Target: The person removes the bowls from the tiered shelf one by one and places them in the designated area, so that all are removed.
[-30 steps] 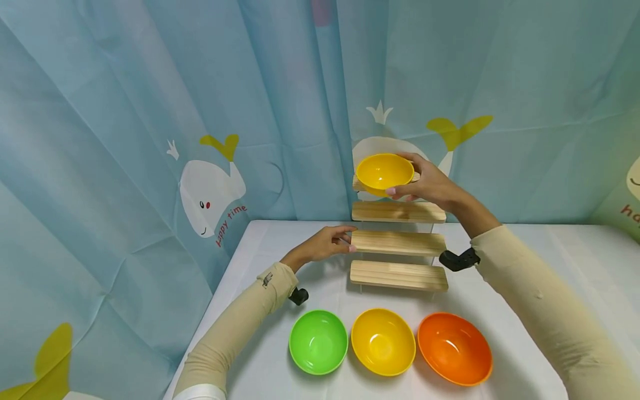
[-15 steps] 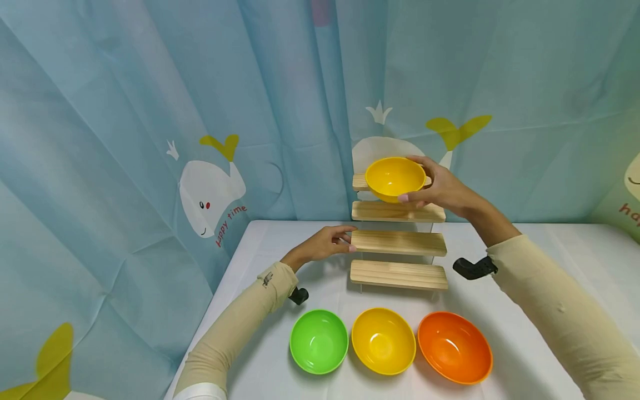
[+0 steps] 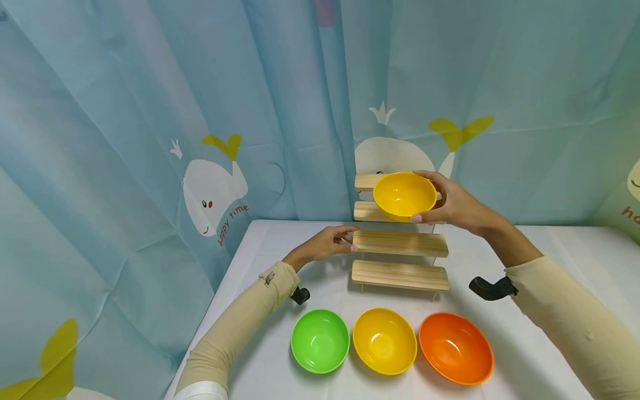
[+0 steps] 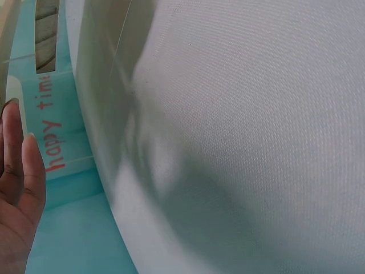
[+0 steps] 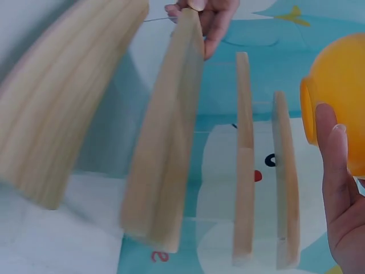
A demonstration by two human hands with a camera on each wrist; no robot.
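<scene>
My right hand [image 3: 457, 206] holds a small yellow bowl [image 3: 404, 194] by its right side, thumb near the front rim and fingers behind. In the head view the bowl overlaps the upper two boards of a stepped wooden rack [image 3: 400, 243]. The right wrist view shows the bowl [image 5: 345, 85] off to the side of the boards, apart from them, its foot ring facing the rack. With thumb and fingers, my left hand [image 3: 325, 243] grips the left end of the rack's second board from the bottom; the right wrist view shows that board [image 5: 165, 131] between them.
In front of the rack, a green bowl [image 3: 320, 341], a larger yellow bowl [image 3: 384, 341] and an orange bowl [image 3: 456, 348] stand in a row on the white tablecloth [image 3: 270, 239]. A blue curtain [image 3: 300, 111] with whale prints hangs close behind the rack.
My right hand has brought the small yellow bowl from the top board down and to the right, toward me. My left hand stays at the rack.
</scene>
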